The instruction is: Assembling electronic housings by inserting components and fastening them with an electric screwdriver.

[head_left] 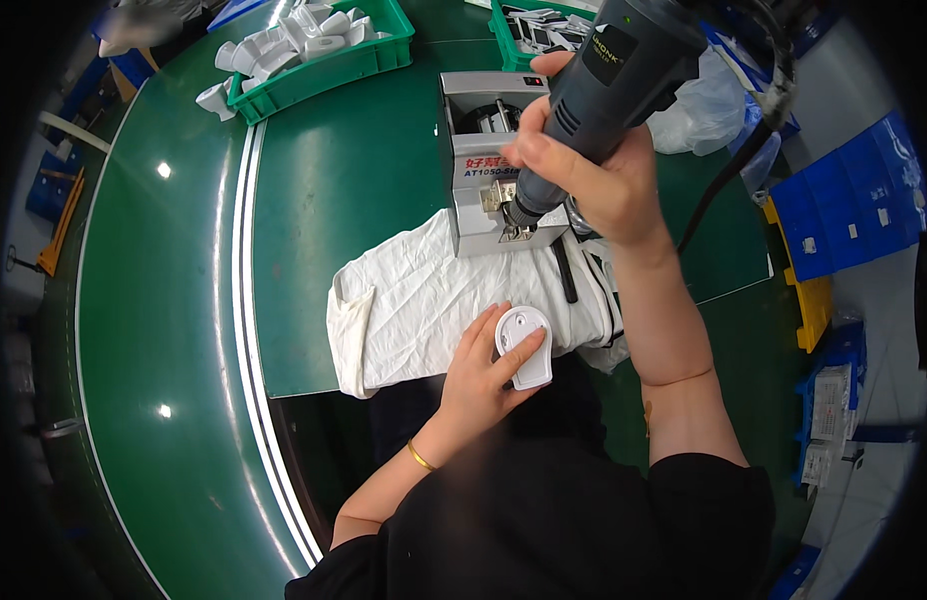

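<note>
My left hand [474,377] is closed around a white plastic housing [527,372], rounded at one end, with the thumb resting on its recessed face. It is held over the near edge of a white cloth [409,290]. In my right hand [624,190] is a black electric screwdriver [606,75], tilted with its nose down and toward the left. The nose reaches the front outlet of a grey screw feeder [471,205]; whether the bit touches a screw is too small to tell.
A green crate [329,72] heaped with white plastic parts stands at the far left. Behind the feeder another green crate [509,50] holds small parts. A black cable [734,165] hangs from the screwdriver on the right. Blue bins [849,205] stand beyond the table's right side.
</note>
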A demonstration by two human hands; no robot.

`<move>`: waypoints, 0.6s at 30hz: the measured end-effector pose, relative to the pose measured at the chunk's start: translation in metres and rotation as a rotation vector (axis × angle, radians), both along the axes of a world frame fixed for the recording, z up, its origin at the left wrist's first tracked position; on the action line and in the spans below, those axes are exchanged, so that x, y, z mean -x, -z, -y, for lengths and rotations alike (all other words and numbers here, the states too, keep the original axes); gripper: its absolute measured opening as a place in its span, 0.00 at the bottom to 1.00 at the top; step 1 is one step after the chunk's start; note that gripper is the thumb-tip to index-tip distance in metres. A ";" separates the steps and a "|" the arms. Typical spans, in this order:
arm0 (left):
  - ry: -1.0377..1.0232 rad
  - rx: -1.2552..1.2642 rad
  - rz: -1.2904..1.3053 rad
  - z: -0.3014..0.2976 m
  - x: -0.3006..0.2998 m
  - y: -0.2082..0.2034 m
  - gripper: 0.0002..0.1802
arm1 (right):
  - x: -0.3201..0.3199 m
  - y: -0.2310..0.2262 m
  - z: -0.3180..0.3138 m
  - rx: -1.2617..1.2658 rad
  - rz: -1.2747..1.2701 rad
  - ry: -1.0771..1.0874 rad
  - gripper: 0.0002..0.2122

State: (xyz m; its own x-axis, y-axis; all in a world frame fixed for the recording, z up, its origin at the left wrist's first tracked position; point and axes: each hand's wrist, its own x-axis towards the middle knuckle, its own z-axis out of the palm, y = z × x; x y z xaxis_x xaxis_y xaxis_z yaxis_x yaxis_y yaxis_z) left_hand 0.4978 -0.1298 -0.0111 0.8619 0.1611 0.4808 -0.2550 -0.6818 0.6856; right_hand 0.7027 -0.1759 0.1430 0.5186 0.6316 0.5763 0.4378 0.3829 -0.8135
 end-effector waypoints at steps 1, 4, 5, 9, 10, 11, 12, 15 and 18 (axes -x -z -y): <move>0.003 -0.002 0.003 0.000 -0.001 0.001 0.38 | 0.003 0.001 -0.001 -0.002 0.003 0.003 0.24; -0.010 -0.001 0.012 0.001 0.001 0.000 0.38 | 0.014 0.003 -0.005 -0.033 -0.060 0.170 0.20; -0.011 0.007 0.007 0.001 0.001 0.000 0.38 | 0.019 0.003 -0.004 -0.063 -0.065 0.197 0.19; 0.013 0.020 -0.011 0.000 0.003 0.000 0.41 | 0.051 0.005 0.024 -0.063 -0.153 0.128 0.18; 0.007 0.025 -0.015 0.000 0.003 0.000 0.41 | 0.060 0.006 0.032 -0.039 -0.163 0.110 0.19; 0.016 0.026 -0.021 0.000 0.003 -0.002 0.42 | 0.067 0.007 0.039 -0.066 -0.122 0.088 0.22; 0.020 0.025 -0.030 -0.001 0.004 -0.003 0.42 | 0.072 0.002 0.047 0.036 -0.044 0.090 0.23; 0.021 0.028 -0.034 -0.003 0.004 -0.002 0.43 | 0.078 0.001 0.060 0.127 0.018 0.053 0.23; 0.025 0.029 -0.027 -0.002 0.004 0.002 0.43 | 0.082 0.003 0.063 0.159 -0.045 0.023 0.24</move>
State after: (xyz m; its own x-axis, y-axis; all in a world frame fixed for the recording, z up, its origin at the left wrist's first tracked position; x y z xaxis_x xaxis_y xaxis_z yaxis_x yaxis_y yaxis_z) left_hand 0.4936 -0.1274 -0.0128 0.8786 0.1526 0.4524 -0.2528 -0.6552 0.7119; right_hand 0.6203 -0.2388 0.1401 0.5565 0.7009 0.4461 0.4069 0.2382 -0.8819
